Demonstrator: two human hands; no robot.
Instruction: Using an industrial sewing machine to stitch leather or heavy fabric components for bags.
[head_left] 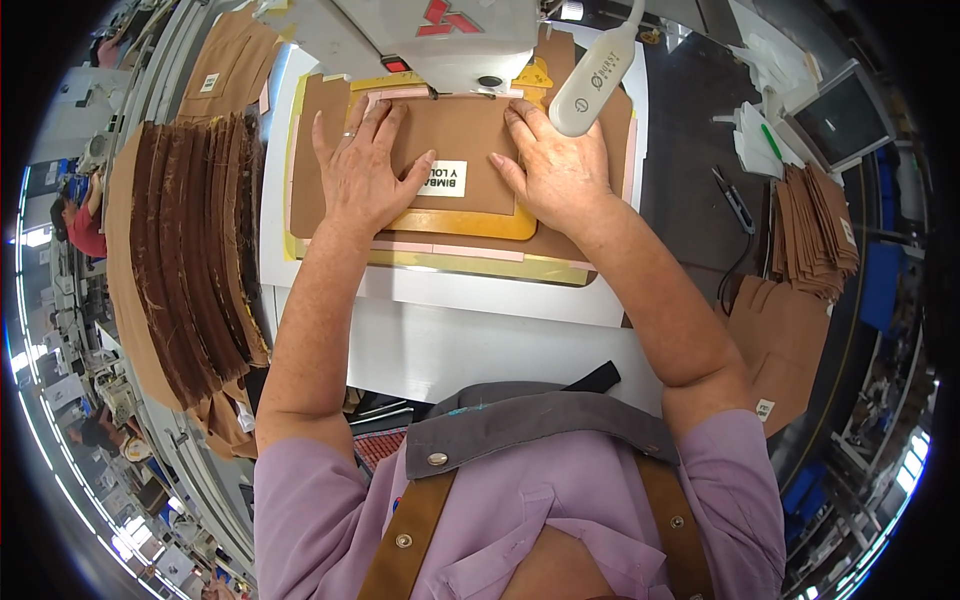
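My left hand [368, 175] lies flat with spread fingers on the left part of a brown fabric piece [445, 125]. On its right part rests my right hand [560, 165], also flat, fingertips near the far edge. Between the hands a white printed label [447, 179] sits on the fabric, its print upside down to me. A yellow template plate [455, 225] shows along the near edge of the piece, above a larger brown panel [308, 190]. Just beyond my fingertips stands the white head of a sewing machine [430, 50]; its needle area is mostly hidden.
A white lamp [598, 85] hangs close over my right hand. Thick brown fabric stacks [190, 260] stand at the left. On the right are smaller brown pieces [815, 230], a dark corded tool [735, 200], a green pen [771, 141] and a screen [840, 118].
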